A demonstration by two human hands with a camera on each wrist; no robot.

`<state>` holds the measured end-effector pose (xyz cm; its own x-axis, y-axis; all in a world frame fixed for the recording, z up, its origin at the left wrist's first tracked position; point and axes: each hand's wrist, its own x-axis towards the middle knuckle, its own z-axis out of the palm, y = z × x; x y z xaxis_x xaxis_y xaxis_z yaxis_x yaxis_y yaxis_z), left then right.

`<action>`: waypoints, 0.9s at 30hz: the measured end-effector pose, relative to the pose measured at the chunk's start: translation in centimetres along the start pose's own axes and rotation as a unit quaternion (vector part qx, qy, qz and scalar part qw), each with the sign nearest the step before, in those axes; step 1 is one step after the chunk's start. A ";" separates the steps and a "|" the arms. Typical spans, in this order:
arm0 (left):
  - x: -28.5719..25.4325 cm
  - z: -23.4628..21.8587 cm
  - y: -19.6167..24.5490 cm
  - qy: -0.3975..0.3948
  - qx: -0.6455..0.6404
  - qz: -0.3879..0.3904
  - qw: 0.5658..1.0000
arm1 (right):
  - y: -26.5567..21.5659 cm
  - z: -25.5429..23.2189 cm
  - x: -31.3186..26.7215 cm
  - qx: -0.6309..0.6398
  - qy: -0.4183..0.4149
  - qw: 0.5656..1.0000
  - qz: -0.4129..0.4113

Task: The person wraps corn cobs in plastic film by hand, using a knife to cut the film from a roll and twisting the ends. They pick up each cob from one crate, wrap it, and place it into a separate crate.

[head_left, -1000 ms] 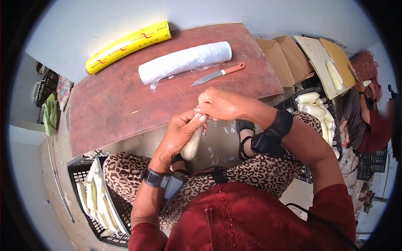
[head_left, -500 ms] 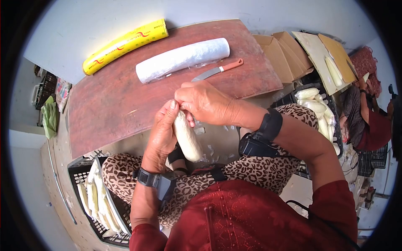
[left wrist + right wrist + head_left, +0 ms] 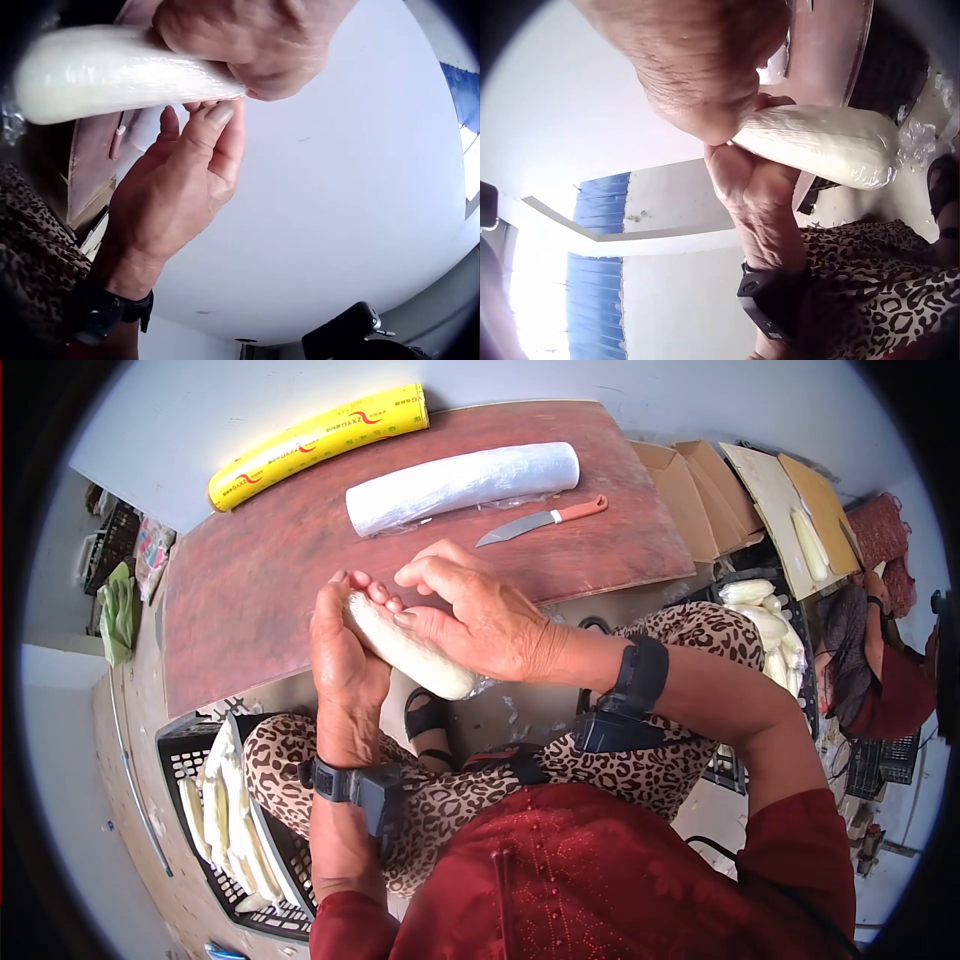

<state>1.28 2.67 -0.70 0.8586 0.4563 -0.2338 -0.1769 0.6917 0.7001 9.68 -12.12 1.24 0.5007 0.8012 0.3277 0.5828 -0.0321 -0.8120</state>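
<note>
A pale ear of corn wrapped in clear film lies slantwise across my left hand. That hand holds it, fingers curled round its far side and their tips showing above it. My right hand is beside the ear, thumb near its upper edge and index finger raised apart from the thumb. In the left wrist view the right thumb and fingers are close to the narrow end of the ear. Loose crumpled film trails from the thick end in the right wrist view.
On the red-brown table lie a white film roll, a knife and a yellow printed roll. Crates with pale ears stand left and right of my legs. Another person sits far right.
Both hands have moved left with the ear, which now tilts more toward lying flat. The right hand has opened away from the ear's narrow end, which it pinched before.
</note>
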 end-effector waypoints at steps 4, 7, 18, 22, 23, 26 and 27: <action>-0.2 0.3 1.7 0.048 -0.056 0.038 0.997 | 0.7 -0.4 0.0 0.011 -0.122 0.988 0.092; -0.2 -0.3 2.0 0.056 -0.090 0.044 0.993 | 0.7 0.1 0.2 0.009 -0.199 0.975 0.097; 0.0 -2.2 3.1 0.112 -0.081 0.074 0.988 | 2.9 0.4 0.4 0.030 -0.288 0.947 0.141; 0.4 -3.0 3.3 0.123 0.007 0.084 0.989 | 3.2 -0.6 0.8 0.055 -0.306 0.943 0.118; 0.4 -3.0 3.4 0.121 0.051 0.091 0.987 | 3.3 -1.0 0.8 0.060 -0.307 0.942 0.120; 0.2 -2.7 3.4 0.103 0.182 0.111 0.972 | 3.1 -2.3 1.0 0.060 -0.306 0.944 0.112; 0.1 -3.0 3.6 0.094 0.254 0.119 0.955 | 3.1 -2.7 1.0 0.051 -0.301 0.947 0.101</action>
<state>-0.68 6.85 -0.24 0.7130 0.6922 -0.1112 -0.0593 0.2175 0.9743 13.70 -13.00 0.39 0.1219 0.9811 -0.1501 0.4339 -0.1887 -0.8810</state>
